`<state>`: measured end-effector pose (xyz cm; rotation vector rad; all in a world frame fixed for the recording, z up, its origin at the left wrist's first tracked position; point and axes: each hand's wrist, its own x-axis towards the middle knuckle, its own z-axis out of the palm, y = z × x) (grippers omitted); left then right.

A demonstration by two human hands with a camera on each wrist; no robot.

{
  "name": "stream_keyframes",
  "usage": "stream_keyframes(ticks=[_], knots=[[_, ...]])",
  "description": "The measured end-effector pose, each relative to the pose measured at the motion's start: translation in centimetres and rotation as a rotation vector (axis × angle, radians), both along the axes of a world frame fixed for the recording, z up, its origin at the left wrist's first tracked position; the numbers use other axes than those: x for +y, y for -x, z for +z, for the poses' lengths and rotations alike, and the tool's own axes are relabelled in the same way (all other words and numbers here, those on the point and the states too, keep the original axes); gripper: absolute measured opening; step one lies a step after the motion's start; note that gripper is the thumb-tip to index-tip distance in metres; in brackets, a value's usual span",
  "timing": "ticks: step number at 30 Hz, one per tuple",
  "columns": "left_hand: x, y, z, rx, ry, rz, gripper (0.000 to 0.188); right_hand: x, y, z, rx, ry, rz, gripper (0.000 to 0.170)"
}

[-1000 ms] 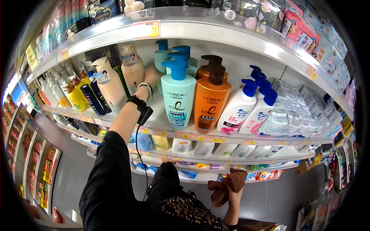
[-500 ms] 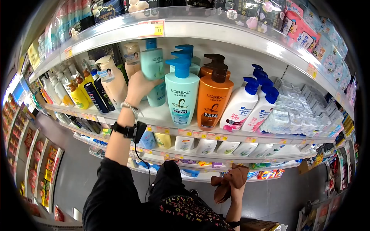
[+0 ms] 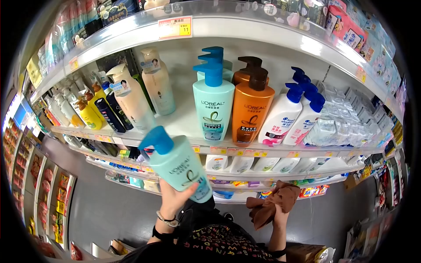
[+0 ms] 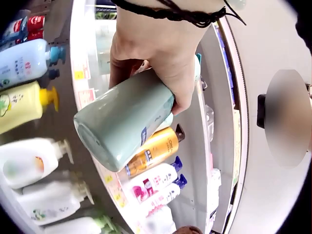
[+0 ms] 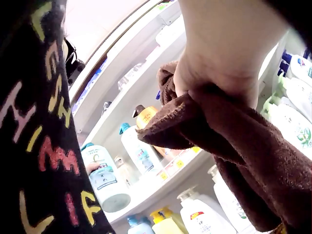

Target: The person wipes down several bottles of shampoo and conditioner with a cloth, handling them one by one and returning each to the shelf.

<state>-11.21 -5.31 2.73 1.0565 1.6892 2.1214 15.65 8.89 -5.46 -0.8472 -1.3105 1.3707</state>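
Note:
My left hand [image 3: 173,197] grips a light teal shampoo bottle [image 3: 177,164] with a blue pump top, tilted, in front of the shelf edge. In the left wrist view the thumb and fingers wrap round the teal bottle [image 4: 122,119], its base toward the camera. My right hand [image 3: 280,215] holds a bunched brown cloth [image 3: 274,204] low on the right; in the right wrist view folds of the cloth [image 5: 229,131] hang below the hand and hide the fingers. Another teal pump bottle [image 3: 213,107] stands on the shelf beside an orange one [image 3: 251,111] with a brown pump.
White bottles with blue pumps [image 3: 280,116] and stacked wrapped packs [image 3: 346,118] stand to the right. Cream pump bottles [image 3: 158,85] and yellow bottles [image 3: 90,114] are on the left. An upper shelf [image 3: 245,33] overhangs them, and lower shelves hold more bottles [image 3: 241,164].
My left hand has taken a teal bottle from beside the cream bottles, drawn it out over the shelf edge and lowered it toward my body. The right hand still holds the cloth.

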Motion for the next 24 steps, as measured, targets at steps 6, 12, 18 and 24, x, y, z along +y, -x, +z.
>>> stream_keyframes(ticks=[6, 12, 18, 24], knots=[[1.2, -1.5, -2.7, 0.103, 0.021, -0.067, 0.056, -1.3, 0.2, 0.1, 0.159, 0.078, 0.105, 0.031], [2.1, -2.3, -2.7, 0.368, 0.084, -0.014, 0.056, 0.2, -3.6, -4.0, -0.259, -0.238, -0.171, 0.035], [2.7, -3.5, -3.2, 0.384, 0.136, -0.099, 0.054, 0.9, -1.1, 6.8, 0.049, -0.368, -0.262, 0.046], [3.2, -5.1, -7.7, 0.314, 0.255, -0.323, 0.052, -1.9, 5.2, 15.2, -0.125, -0.667, 0.040, 0.037]])
